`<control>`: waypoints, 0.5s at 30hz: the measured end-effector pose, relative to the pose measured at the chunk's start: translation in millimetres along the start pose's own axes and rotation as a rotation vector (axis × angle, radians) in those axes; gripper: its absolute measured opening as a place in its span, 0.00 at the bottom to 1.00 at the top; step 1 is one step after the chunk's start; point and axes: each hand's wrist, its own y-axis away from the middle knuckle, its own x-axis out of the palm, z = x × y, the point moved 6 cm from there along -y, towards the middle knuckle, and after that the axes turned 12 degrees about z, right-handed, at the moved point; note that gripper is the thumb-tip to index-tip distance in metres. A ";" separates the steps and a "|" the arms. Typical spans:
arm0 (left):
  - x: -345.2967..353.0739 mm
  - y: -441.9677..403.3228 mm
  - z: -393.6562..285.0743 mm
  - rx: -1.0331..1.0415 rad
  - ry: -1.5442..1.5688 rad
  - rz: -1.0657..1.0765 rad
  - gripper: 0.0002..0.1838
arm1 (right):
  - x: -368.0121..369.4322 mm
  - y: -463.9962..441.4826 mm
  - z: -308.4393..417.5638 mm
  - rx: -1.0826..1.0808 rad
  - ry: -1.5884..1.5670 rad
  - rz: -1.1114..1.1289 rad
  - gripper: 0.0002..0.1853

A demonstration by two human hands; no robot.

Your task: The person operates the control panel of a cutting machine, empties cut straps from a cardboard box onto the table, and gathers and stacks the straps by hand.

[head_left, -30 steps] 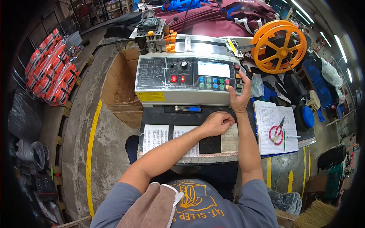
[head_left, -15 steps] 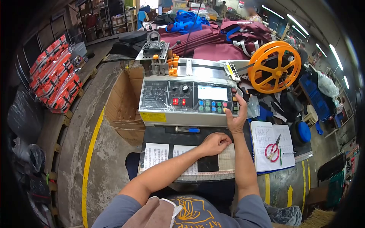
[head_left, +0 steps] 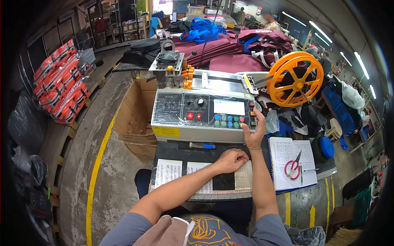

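right hand at the machine's panel, left hand curled on the worktop

the grey machine [head_left: 197, 133] stood along the far edge of the black worktop [head_left: 174, 150], its control panel [head_left: 167, 111] facing the person. the right hand [head_left: 254, 132] was at the panel's lower right corner, thumb and forefinger spread apart beside the buttons [head_left: 230, 121]; whether any button was pressed, i could not tell. the left hand [head_left: 232, 160] rested toward the worktop's right edge, fingers bent in and close together, beside the tan sheet [head_left: 243, 177]; i could not tell whether it pinched anything.

2 white sheets [head_left: 168, 170] lay toward the worktop's near left corner, and a ruler strip [head_left: 225, 191] ran along its near edge. a blue-handled tool [head_left: 208, 146] lay just in front of the machine. past the right edge, pink-handled scissors [head_left: 296, 161] lay on an open notebook [head_left: 282, 166]. the screen [head_left: 228, 107] was lit, and so were 2 red switches [head_left: 190, 116]. an orange reel [head_left: 298, 85] stood beyond the machine's far right corner.
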 end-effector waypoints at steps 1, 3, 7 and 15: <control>-0.6 0.4 0.7 0.000 0.001 -0.003 0.11 | 0.6 -0.4 -0.1 0.000 -0.002 0.002 0.43; 0.4 -0.1 0.1 0.003 0.006 -0.003 0.11 | -0.4 -0.4 0.0 0.002 -0.002 0.003 0.43; -0.3 0.6 -1.2 0.004 0.004 -0.007 0.11 | -0.1 -1.1 1.1 0.005 -0.003 0.003 0.43; -0.5 0.4 -1.7 0.006 0.000 -0.005 0.11 | -0.8 -1.5 2.6 -0.001 0.001 -0.008 0.43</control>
